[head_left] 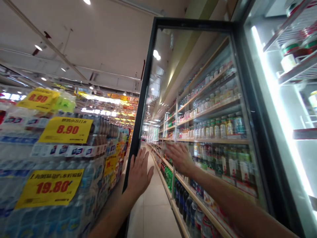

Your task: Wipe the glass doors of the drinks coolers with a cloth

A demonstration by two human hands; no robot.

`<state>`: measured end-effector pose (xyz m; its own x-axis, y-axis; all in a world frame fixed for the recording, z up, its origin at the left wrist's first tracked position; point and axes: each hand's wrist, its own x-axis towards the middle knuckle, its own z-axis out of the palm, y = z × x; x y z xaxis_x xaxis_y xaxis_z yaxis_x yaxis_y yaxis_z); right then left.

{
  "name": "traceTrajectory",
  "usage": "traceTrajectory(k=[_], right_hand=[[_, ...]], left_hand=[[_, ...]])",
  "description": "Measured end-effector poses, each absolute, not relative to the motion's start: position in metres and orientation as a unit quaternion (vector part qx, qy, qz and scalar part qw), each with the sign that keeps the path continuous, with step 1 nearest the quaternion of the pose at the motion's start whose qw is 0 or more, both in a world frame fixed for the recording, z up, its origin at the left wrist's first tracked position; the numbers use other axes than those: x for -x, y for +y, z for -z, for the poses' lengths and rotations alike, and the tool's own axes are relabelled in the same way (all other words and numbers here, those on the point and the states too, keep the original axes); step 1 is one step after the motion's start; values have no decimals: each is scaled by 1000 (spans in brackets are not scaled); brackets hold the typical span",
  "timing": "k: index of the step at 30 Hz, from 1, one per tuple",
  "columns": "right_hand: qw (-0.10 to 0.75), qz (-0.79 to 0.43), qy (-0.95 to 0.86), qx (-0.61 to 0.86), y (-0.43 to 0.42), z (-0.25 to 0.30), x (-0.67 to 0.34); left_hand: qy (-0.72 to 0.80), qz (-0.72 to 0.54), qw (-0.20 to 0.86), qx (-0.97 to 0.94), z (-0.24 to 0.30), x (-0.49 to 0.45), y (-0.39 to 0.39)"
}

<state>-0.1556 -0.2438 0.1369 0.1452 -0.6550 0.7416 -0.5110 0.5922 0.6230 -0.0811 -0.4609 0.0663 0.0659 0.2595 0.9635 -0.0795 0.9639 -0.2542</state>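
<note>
A tall glass door (146, 92) with a dark frame stands swung open in front of me. My left hand (140, 173) lies with its fingers stretched out at the door's left edge, apparently against the frame and glass. Farther right, my right hand (180, 158) is held flat at the glass, fingers extended and smeared by motion. A pale blur shows by its fingertips; whether it is a thing or a reflection I cannot tell. Shelves of bottles and jars (218, 127) appear in the glass behind both hands.
The lit refrigerator (277, 86) opens on my right, with jars on wire shelves (294, 71). Stacked packs of bottled drinks (81, 185) with yellow price signs (65, 130) stand at the left. Tiled floor (155, 198) shows through the lower glass.
</note>
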Motion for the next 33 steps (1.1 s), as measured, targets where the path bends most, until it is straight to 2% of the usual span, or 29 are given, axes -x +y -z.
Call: traceTrajectory(k=[2,7,11,16,20,25,27,31,33], right_hand=[[586,100,-634,-494,-240,-128,156],[655,-22,-677,-335,-238,-147,158],[648,18,-662,-377,-236,-154,159],[704,-83,-666,-234,-226,-153,164],[699,-61,-673,-233,-188,-151,177],[734,-248,-632,-15,-126,-150,196],[741,-250,-623,-27,-128,-146,196],[716,-118,-660,-194,-152,-134,189],[710,-118,-668,-188,-140,-134,190]], left_hand=[[-680,-115,720,74,-75,80,-458],[-695,-97,708,86,-97,89,-438],[-705,-80,700,86,-117,104,-418],[-701,-54,707,76,-132,124,-401],[-699,-54,709,81,-131,132,-400],[-694,-64,711,93,-128,135,-406],[-690,-57,716,91,-129,136,-402],[-698,-68,703,121,-130,139,-379],[-700,-76,697,135,-130,140,-366]])
